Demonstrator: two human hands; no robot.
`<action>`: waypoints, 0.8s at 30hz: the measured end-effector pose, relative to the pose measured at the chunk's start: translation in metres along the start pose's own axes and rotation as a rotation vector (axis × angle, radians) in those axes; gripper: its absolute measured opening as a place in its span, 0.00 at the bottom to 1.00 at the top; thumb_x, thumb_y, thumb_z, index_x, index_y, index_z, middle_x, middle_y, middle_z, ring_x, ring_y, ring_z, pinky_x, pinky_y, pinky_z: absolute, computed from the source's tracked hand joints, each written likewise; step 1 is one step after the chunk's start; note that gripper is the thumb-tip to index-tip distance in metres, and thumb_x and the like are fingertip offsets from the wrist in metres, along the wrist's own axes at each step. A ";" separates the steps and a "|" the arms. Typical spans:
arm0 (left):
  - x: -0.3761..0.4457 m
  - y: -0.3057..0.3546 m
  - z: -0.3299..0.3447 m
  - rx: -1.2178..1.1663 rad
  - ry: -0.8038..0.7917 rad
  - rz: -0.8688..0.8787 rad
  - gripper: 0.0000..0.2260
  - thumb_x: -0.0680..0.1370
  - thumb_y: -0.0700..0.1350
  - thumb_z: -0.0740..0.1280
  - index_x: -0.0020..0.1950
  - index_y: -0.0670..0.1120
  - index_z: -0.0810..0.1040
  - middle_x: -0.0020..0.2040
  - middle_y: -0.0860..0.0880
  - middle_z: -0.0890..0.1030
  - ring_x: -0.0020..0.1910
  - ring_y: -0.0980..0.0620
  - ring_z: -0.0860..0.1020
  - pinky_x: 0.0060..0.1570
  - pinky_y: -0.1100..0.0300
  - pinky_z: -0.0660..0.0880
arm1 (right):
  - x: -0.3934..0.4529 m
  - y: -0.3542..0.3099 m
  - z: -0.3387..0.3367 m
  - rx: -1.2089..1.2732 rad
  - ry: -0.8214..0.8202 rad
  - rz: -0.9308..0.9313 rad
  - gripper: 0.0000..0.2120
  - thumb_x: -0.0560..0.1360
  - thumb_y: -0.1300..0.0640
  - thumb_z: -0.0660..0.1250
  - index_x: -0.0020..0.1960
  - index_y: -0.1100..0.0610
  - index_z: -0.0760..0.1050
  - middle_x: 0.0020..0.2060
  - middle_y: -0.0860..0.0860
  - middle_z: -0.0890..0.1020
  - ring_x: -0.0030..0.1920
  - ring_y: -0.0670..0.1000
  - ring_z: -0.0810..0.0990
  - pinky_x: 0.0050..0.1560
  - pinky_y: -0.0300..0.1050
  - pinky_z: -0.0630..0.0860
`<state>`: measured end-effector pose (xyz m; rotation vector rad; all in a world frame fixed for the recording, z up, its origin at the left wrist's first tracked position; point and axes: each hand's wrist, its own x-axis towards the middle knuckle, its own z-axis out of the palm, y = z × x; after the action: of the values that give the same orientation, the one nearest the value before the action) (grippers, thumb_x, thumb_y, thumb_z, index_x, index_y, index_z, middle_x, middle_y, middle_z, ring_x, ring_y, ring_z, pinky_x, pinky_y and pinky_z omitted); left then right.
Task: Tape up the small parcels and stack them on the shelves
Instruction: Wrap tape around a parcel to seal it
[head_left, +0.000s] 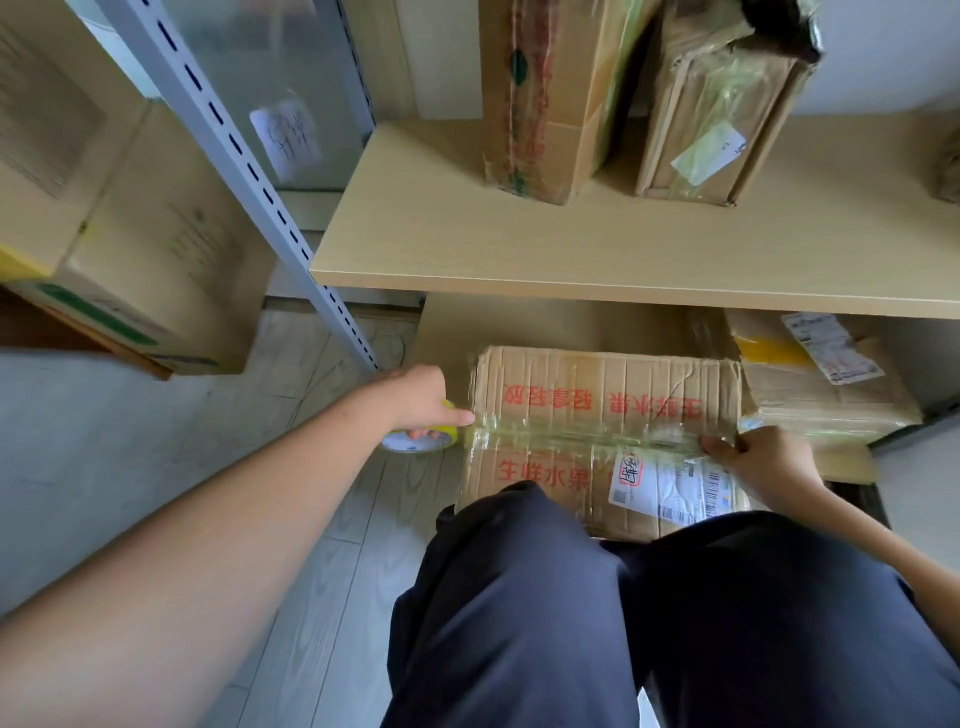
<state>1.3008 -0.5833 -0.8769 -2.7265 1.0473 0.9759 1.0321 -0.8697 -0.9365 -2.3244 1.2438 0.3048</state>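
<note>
Gripping the tape roll, left hand flanks the parcel; right hand pinches its tape.

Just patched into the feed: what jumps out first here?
The creased cardboard box with red print lies in front of the knees, clear tape along its centre seam. The left hand holds a yellow tape roll at its left edge; the right hand presses the right end.

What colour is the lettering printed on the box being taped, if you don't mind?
Red, on the brown cardboard box, seen clearly in the head view.
</note>
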 end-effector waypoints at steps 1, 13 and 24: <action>0.000 -0.002 0.002 0.038 0.030 -0.046 0.29 0.76 0.67 0.64 0.27 0.46 0.73 0.20 0.52 0.74 0.23 0.52 0.74 0.38 0.58 0.75 | 0.000 0.000 0.001 -0.004 0.001 0.001 0.28 0.79 0.43 0.64 0.28 0.61 0.68 0.23 0.55 0.71 0.27 0.54 0.70 0.28 0.46 0.60; 0.004 -0.035 0.018 -0.318 -0.094 0.046 0.16 0.78 0.50 0.64 0.34 0.44 0.72 0.28 0.46 0.74 0.30 0.51 0.71 0.35 0.58 0.64 | -0.001 -0.002 -0.001 0.030 -0.012 0.028 0.29 0.79 0.44 0.65 0.26 0.59 0.63 0.22 0.53 0.68 0.25 0.53 0.67 0.27 0.45 0.57; 0.039 -0.022 0.039 -0.199 -0.145 -0.053 0.17 0.79 0.52 0.65 0.34 0.45 0.74 0.27 0.49 0.79 0.27 0.52 0.76 0.31 0.62 0.67 | 0.000 0.000 0.003 0.013 0.036 0.026 0.25 0.78 0.43 0.65 0.34 0.63 0.73 0.25 0.54 0.72 0.28 0.54 0.71 0.27 0.44 0.59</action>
<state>1.3158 -0.5783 -0.9344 -2.7669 0.8941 1.3114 1.0323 -0.8680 -0.9385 -2.3142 1.2898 0.2639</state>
